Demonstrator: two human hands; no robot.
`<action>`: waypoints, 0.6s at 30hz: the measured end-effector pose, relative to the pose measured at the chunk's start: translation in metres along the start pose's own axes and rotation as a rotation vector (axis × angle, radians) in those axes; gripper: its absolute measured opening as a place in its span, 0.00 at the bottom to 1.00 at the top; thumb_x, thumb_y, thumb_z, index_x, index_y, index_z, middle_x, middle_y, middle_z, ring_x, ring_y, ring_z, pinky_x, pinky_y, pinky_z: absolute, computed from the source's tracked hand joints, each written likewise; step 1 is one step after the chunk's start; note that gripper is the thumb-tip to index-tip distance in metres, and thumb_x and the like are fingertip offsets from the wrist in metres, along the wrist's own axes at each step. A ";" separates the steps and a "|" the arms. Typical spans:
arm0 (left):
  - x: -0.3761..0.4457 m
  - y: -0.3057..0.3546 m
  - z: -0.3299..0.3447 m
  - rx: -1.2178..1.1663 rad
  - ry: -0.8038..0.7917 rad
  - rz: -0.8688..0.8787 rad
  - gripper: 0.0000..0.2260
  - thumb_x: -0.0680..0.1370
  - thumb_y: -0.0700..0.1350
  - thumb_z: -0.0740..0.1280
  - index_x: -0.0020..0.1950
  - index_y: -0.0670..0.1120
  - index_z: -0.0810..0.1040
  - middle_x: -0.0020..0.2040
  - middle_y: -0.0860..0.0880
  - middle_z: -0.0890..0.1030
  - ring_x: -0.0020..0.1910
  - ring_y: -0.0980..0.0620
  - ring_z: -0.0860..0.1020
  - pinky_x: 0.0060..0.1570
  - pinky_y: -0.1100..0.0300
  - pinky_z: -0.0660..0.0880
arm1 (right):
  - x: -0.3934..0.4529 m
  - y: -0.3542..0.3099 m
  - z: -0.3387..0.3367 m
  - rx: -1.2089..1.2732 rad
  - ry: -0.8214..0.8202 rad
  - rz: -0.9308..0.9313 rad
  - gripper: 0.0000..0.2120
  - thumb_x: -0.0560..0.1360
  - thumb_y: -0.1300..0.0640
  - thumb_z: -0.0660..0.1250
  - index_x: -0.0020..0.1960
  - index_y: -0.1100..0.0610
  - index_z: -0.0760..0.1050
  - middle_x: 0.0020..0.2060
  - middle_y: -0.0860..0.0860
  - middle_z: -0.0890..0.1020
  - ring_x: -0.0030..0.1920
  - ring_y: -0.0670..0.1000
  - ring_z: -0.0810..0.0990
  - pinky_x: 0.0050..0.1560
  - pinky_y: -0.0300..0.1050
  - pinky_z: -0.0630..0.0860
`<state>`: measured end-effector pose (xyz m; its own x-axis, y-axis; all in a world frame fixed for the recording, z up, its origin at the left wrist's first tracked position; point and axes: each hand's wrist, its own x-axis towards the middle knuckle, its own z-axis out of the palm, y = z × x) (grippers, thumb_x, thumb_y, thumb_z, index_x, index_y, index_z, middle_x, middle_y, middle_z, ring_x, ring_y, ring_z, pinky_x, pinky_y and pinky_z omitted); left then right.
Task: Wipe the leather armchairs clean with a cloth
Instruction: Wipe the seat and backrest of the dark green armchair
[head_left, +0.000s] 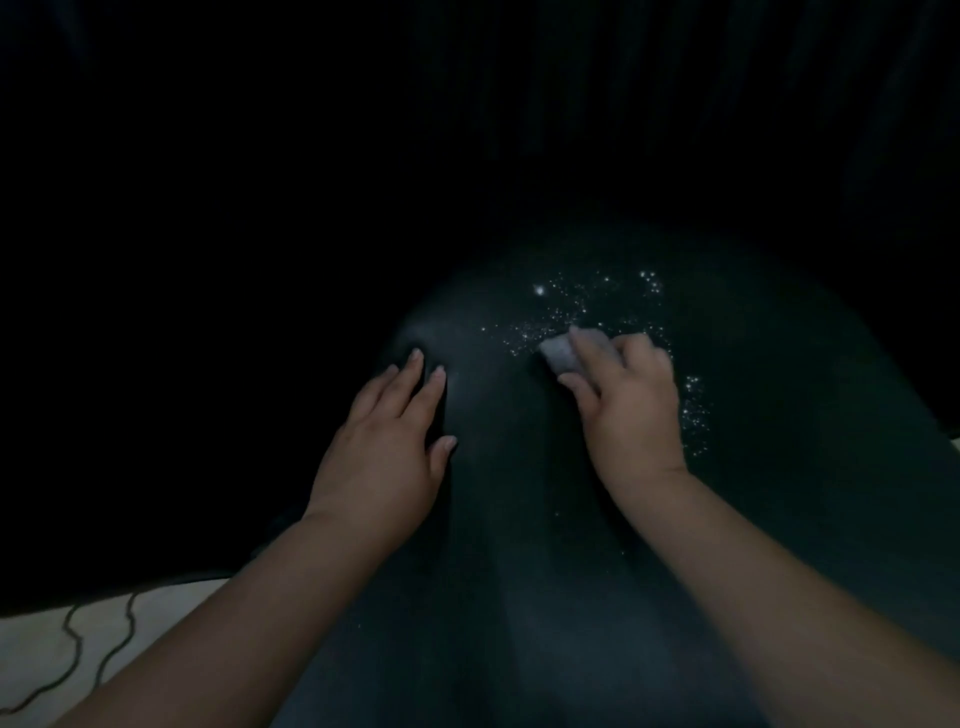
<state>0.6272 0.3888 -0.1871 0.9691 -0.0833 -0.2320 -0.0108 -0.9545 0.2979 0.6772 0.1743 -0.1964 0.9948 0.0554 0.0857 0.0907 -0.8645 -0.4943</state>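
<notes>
From the head camera we see our right hand (626, 400) holding a small pale cloth (558, 353) on the dark leather armchair (519, 519), beside shiny wet drops (561, 312). Our left hand (387, 447) lies flat, fingers straight.

Dim room; pale floor (47, 639) with dark cable (72, 654).

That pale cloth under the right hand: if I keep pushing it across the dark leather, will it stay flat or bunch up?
The cloth looks soft and already wadded under the right hand, so it will probably bunch further. The armchair surface has a sheen and glinting droplets, so it likely glides easily once damp. It seems light; only finger pressure holds it.
</notes>
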 end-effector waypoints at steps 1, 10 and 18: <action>0.000 0.001 0.000 -0.002 0.002 -0.003 0.29 0.79 0.56 0.58 0.78 0.52 0.53 0.78 0.52 0.49 0.76 0.51 0.49 0.71 0.61 0.47 | 0.005 0.000 0.000 0.033 0.024 0.024 0.20 0.75 0.57 0.68 0.66 0.54 0.74 0.50 0.60 0.74 0.51 0.60 0.70 0.52 0.53 0.72; 0.004 -0.006 -0.005 -0.037 0.022 -0.106 0.33 0.76 0.60 0.61 0.77 0.52 0.53 0.78 0.53 0.48 0.75 0.51 0.49 0.73 0.51 0.55 | 0.036 -0.017 0.021 -0.013 -0.068 -0.238 0.19 0.74 0.57 0.70 0.65 0.53 0.76 0.51 0.62 0.75 0.50 0.61 0.72 0.50 0.52 0.71; 0.014 0.002 -0.006 -0.052 0.055 -0.151 0.34 0.76 0.61 0.59 0.77 0.51 0.52 0.78 0.52 0.48 0.75 0.51 0.48 0.72 0.51 0.56 | 0.036 -0.039 0.030 0.055 -0.115 -0.282 0.20 0.73 0.56 0.71 0.64 0.54 0.76 0.50 0.60 0.76 0.49 0.60 0.73 0.49 0.52 0.73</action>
<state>0.6424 0.3872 -0.1836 0.9707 0.0774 -0.2276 0.1478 -0.9389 0.3109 0.7110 0.2244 -0.1998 0.9284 0.3483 0.1295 0.3635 -0.7789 -0.5110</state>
